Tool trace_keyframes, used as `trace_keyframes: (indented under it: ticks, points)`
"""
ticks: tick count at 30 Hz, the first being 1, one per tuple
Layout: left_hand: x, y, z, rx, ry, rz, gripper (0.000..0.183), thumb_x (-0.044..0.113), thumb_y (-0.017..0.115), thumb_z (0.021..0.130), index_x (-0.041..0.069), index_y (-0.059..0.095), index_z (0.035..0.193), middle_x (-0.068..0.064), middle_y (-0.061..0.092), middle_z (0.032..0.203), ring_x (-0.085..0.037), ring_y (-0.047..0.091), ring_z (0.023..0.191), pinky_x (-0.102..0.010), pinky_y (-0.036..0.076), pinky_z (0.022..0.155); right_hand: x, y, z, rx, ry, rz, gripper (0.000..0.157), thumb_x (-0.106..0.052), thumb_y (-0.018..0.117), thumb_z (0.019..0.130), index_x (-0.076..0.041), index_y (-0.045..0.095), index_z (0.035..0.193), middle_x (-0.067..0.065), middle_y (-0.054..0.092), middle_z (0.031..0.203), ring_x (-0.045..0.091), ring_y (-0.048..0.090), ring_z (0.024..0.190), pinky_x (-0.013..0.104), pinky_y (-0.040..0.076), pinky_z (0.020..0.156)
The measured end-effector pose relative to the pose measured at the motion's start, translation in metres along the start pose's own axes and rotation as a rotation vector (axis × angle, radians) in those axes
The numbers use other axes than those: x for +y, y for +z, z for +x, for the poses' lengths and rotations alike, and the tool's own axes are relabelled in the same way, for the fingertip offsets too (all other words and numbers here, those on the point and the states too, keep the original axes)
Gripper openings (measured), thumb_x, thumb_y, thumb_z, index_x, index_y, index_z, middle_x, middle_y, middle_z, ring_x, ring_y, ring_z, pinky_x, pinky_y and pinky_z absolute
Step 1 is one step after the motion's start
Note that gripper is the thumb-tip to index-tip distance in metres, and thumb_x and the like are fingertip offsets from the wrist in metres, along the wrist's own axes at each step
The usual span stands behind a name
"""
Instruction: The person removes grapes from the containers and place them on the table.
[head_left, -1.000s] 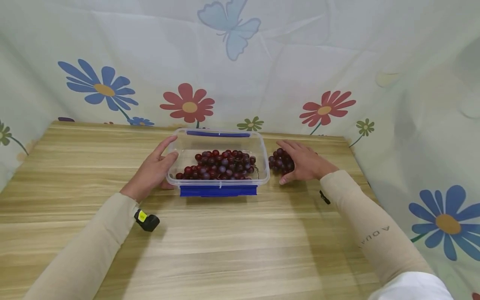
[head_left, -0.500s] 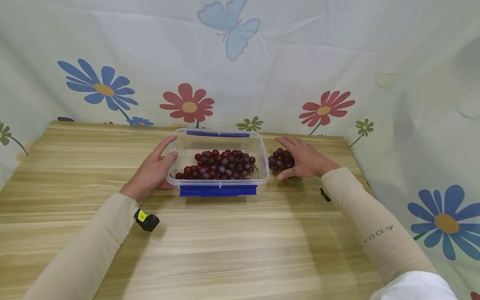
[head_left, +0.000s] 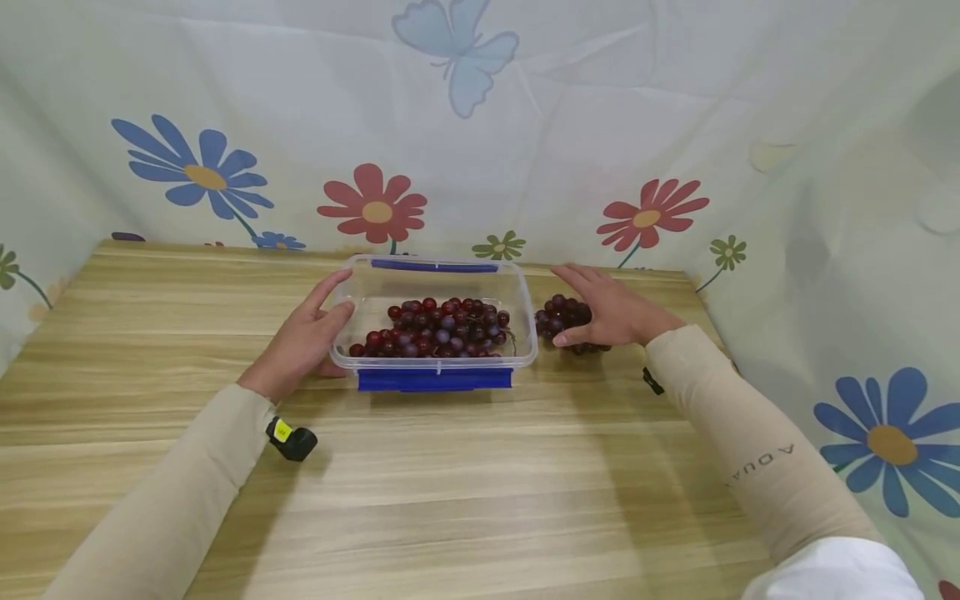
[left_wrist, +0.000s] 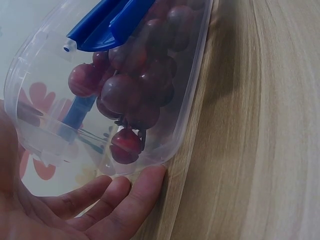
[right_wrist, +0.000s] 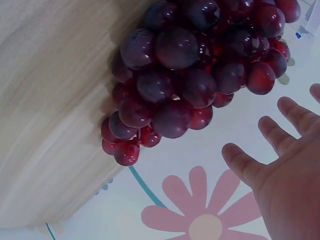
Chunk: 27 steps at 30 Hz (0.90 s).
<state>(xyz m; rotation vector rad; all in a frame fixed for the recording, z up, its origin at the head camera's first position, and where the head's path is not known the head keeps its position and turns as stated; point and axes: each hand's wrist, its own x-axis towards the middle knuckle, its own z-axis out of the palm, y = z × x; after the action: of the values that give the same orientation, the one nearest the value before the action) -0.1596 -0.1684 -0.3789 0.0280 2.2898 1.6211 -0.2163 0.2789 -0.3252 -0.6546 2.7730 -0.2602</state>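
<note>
Steadying the container (head_left: pixel 435 364), apparently: my left hand (head_left: pixel 295 348), fingers extended against it. Beside my spread, empty right hand (head_left: pixel 617 308): grape bunch (head_left: pixel 561 316).

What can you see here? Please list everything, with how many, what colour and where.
Container: one, clear, mid-table
Clips: two visible, blue, container's front and back
Grapes inside: too many to count, red to purple, in the container
Grape cluster: apparently one, dark red to purple, right of the container
Table: one, light wood-grain, underneath
Backdrop: count unclear, pale, behind and at both sides
Flowers: several, blue, red and green, printed on the backdrop
Butterfly: one, light blue, printed above
Wrist devices: two, black, one per wrist
Sleeves: beige on both forearms, white at lower right
Left hand: one, bare, at the container's left end
Right hand: one, bare, at the grape cluster
</note>
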Motion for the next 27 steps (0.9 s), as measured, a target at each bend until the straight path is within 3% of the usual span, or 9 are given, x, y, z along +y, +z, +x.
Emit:
trace_keyframes:
  ticks: [9, 21, 27]
  points:
    - [0.000, 0.000, 0.000, -0.001, 0.000, -0.008, 0.065, 0.061, 0.042, 0.107, 0.053, 0.010, 0.163, -0.029, 0.042, 0.153, -0.045, 0.063, 0.118, -0.052, 0.066, 0.078, -0.008, -0.004, 0.000, -0.004, -0.030, -0.028, 0.095, -0.065, 0.063, 0.096, -0.027, 0.014, 0.169, 0.010, 0.017, 0.175, 0.040, 0.017, 0.161, 0.068, 0.022, 0.128]
    - [-0.001, 0.001, 0.000, -0.001, -0.006, -0.005, 0.066, 0.060, 0.042, 0.107, 0.052, 0.009, 0.164, -0.028, 0.038, 0.158, -0.048, 0.061, 0.122, -0.052, 0.066, 0.079, -0.027, -0.009, 0.002, -0.003, -0.082, -0.050, 0.087, -0.059, 0.059, 0.101, -0.028, 0.014, 0.169, 0.008, 0.018, 0.176, 0.037, 0.016, 0.162, 0.065, 0.021, 0.130]
    - [-0.003, 0.001, 0.001, -0.002, 0.000, -0.017, 0.066, 0.060, 0.042, 0.107, 0.052, 0.009, 0.164, -0.027, 0.036, 0.161, -0.048, 0.060, 0.123, -0.052, 0.066, 0.078, -0.037, -0.011, 0.005, 0.005, -0.113, -0.065, 0.087, -0.063, 0.055, 0.101, -0.030, 0.013, 0.169, 0.006, 0.018, 0.176, 0.036, 0.016, 0.162, 0.064, 0.022, 0.130]
